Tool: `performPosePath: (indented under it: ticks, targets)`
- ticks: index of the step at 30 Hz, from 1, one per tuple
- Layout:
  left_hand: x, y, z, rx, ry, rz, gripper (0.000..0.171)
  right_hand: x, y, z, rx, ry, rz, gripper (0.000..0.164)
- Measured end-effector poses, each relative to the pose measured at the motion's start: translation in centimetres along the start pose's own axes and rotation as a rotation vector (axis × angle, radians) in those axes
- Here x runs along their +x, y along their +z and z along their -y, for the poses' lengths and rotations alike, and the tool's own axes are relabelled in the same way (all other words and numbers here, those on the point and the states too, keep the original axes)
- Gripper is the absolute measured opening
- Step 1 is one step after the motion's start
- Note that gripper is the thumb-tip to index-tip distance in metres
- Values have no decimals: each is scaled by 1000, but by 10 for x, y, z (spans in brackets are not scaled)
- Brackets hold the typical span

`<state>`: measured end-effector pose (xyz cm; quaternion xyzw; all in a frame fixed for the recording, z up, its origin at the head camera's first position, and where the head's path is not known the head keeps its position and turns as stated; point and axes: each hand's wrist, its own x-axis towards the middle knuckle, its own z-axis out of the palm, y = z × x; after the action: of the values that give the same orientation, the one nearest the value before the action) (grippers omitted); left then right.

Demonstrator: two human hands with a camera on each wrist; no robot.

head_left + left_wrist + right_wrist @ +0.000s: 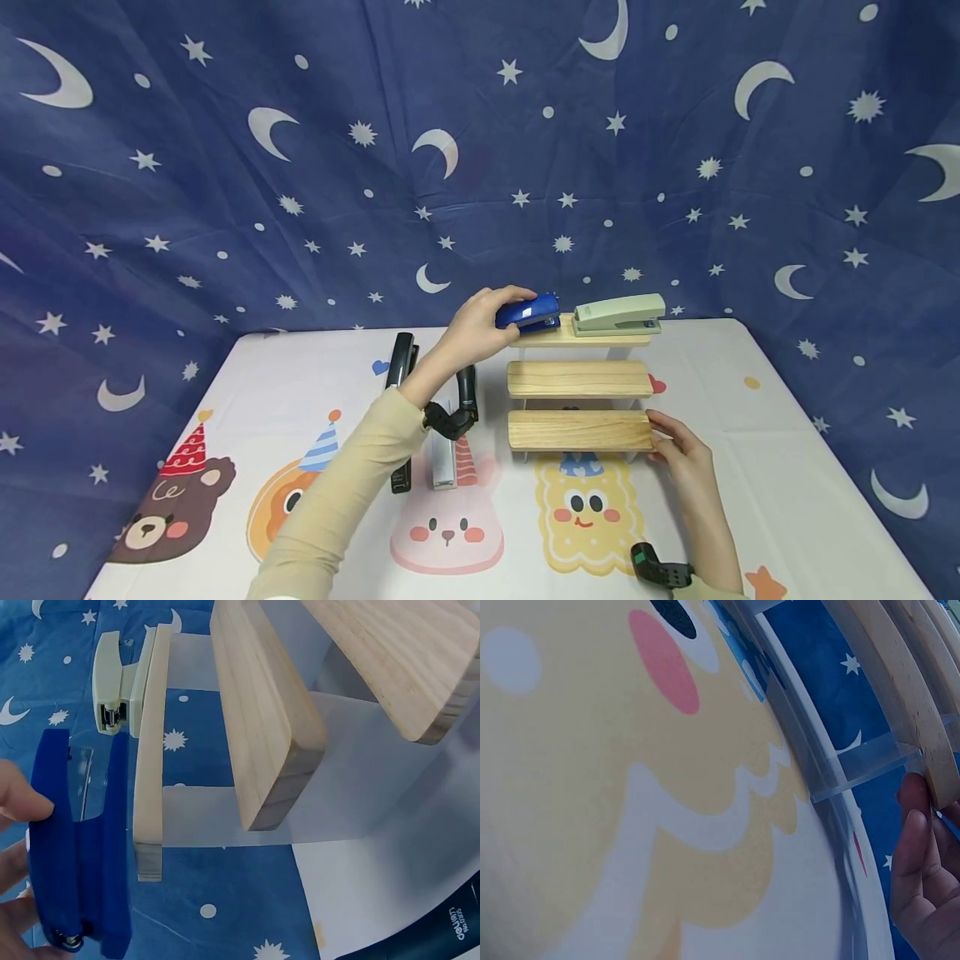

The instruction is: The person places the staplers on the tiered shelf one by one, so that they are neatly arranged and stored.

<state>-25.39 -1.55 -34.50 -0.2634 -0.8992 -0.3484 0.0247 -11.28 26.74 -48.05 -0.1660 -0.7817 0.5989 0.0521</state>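
My left hand (480, 327) grips a blue stapler (527, 312) at the left end of the top board (551, 340) of a three-step wooden display stand. In the left wrist view the stapler (54, 855) appears beside that board, with a narrow gap between them. On the board's right half rests a pale green stapler (618, 317). The fingers and thumb of my right hand (690, 458) pinch the right end of the lowest board (577, 432). The right wrist view shows the thumb and fingers (913, 847) at that board's end.
A long black stapler (401, 367) and a silver-white one (444, 462) lie on the table left of the stand, partly hidden by my left arm. The stand's middle board (577, 381) carries nothing. A starry blue curtain (480, 167) hangs behind the table.
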Motion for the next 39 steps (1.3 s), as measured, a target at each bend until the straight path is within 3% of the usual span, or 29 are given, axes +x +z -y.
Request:
performPosePath:
  ticks: [7,13,19,31,39]
  targets:
    - [8,-1,1,17,44,78,49,1,2,1,-14,8,-2,39]
    - [21,-4,6,-99,111,166,46,1,2,2,-18,5,3,39]
    - [30,-6,8,-160,106,231,47,1,2,3,-19,10,-5,39]
    - [34,-5,10,-202,69,259,46,0,1,4,-17,4,-10,39]
    - [32,-2,19,-247,71,215,44,-1,0,2,-14,18,-7,39]
